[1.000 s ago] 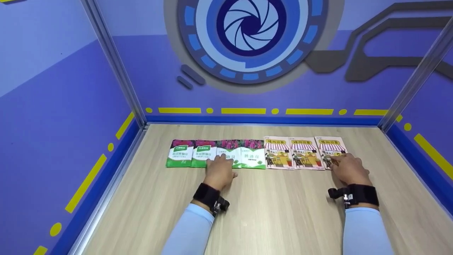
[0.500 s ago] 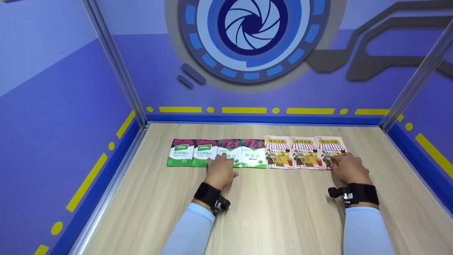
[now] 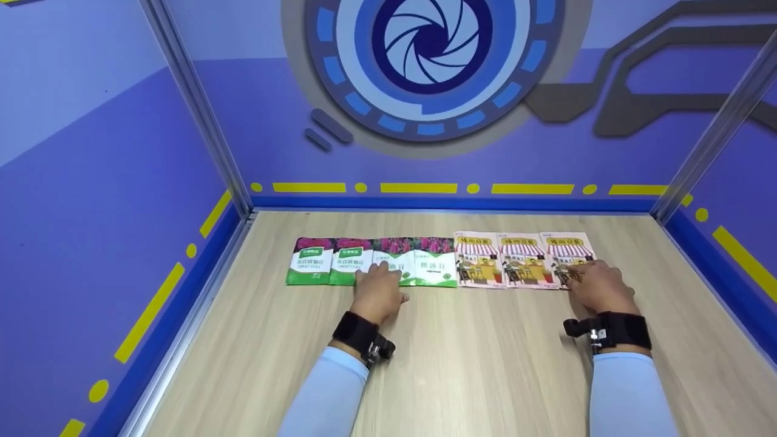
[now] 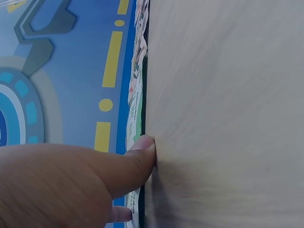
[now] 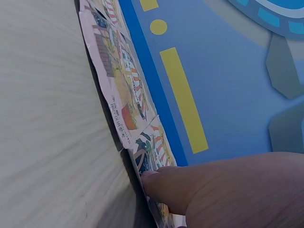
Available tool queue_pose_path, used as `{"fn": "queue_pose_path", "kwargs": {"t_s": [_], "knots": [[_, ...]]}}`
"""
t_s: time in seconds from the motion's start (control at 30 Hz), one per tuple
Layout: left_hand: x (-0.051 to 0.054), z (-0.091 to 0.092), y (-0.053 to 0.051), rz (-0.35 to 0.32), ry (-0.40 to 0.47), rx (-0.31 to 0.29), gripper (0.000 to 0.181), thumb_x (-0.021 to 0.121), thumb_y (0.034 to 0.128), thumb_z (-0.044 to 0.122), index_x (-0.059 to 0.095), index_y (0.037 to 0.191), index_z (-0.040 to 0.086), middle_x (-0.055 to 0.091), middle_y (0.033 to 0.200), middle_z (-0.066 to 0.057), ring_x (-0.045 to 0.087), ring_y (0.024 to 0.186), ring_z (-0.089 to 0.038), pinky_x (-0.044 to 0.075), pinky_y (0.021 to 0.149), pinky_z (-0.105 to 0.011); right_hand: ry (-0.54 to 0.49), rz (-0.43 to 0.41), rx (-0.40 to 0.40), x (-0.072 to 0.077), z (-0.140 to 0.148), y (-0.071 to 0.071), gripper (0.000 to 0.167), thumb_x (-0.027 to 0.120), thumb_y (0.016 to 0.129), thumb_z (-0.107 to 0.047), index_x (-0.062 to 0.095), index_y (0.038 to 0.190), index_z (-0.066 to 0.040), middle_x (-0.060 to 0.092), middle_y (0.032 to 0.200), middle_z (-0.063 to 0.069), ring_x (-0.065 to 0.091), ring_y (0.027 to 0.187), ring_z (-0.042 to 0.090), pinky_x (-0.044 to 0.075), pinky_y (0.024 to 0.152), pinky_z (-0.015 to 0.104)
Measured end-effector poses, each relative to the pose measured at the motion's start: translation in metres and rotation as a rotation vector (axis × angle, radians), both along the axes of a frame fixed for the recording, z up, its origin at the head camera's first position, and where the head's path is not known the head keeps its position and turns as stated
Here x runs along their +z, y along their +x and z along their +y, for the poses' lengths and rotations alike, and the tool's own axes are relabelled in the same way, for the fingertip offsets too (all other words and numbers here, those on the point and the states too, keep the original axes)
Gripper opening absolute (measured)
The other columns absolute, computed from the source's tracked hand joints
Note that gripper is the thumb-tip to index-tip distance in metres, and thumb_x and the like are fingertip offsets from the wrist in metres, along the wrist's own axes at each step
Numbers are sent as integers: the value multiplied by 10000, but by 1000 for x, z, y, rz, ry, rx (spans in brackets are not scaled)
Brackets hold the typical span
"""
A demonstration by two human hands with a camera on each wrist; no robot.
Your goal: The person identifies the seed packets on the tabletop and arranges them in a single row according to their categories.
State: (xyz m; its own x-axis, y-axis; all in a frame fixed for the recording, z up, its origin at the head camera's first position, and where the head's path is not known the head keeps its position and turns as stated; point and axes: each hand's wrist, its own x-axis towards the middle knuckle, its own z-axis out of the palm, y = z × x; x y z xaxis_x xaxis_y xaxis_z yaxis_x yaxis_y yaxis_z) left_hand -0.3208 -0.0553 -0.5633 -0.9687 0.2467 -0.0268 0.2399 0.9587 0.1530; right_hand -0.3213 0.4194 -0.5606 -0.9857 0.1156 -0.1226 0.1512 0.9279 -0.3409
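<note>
A row of flat seed packets lies side by side on the table. Two green-and-white packets with red flowers [image 3: 311, 267] are at the left end. Beside them come two white-and-green packets with pink flowers [image 3: 435, 267]. Three pink packets with a striped-awning shop picture [image 3: 478, 267] make up the right part. My left hand [image 3: 377, 294] rests with its fingertips on the lower edges of the packets left of the middle. In the left wrist view its thumb [image 4: 137, 159] touches the table by the packet edge. My right hand [image 3: 601, 288] touches the rightmost pink packet [image 5: 154, 147].
The wooden table [image 3: 473, 364] runs up to a blue-purple back wall [image 3: 425, 170] just behind the row. Metal-framed side panels [image 3: 182, 358] border it left and right. Each wrist wears a black strap with a small camera [image 3: 619, 331].
The hands and the packets keep their places. Only the head view shifts slightly.
</note>
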Motion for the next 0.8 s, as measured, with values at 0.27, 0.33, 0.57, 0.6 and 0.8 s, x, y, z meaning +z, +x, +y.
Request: {"fn": "queue_pose_path", "kwargs": {"t_s": [0.27, 0.33, 0.57, 0.6, 0.8], "knots": [[3, 0, 2, 12, -3, -6, 565, 810, 1048, 483, 738, 1508, 162, 659, 1567, -172, 579, 1495, -406, 440, 1234, -736, 1, 5, 0, 1, -1, 3, 530, 672, 1117, -246, 616, 1600, -34, 507, 1510, 421, 472, 1315, 640, 440, 991, 926], [3, 0, 2, 23, -7, -8, 564, 810, 1047, 487, 742, 1500, 157, 665, 1554, -173, 585, 1483, -405, 450, 1225, -733, 2, 14, 4, 1, -2, 3, 528, 680, 1109, -243, 625, 1589, -30, 509, 1505, 422, 473, 1308, 642, 444, 991, 927], [3, 0, 3, 13, -9, -5, 599, 803, 1051, 483, 709, 1550, 166, 646, 1592, -170, 581, 1486, -408, 474, 1192, -704, -2, 5, -5, 2, -3, 3, 547, 682, 1109, -254, 608, 1599, -22, 494, 1522, 421, 460, 1310, 635, 433, 1000, 922], [3, 0, 2, 10, -9, -4, 601, 803, 1052, 481, 705, 1557, 170, 643, 1597, -169, 578, 1489, -407, 472, 1194, -704, 2, 4, -6, 2, -3, 2, 548, 681, 1110, -256, 606, 1600, -21, 495, 1517, 421, 463, 1304, 633, 440, 996, 916], [4, 2, 3, 3, -14, -4, 590, 799, 1058, 472, 702, 1559, 175, 637, 1606, -162, 561, 1512, -404, 432, 1243, -728, 9, -2, -17, 3, -3, 1, 548, 677, 1113, -285, 612, 1588, -19, 505, 1490, 410, 480, 1281, 612, 467, 986, 887]]}}
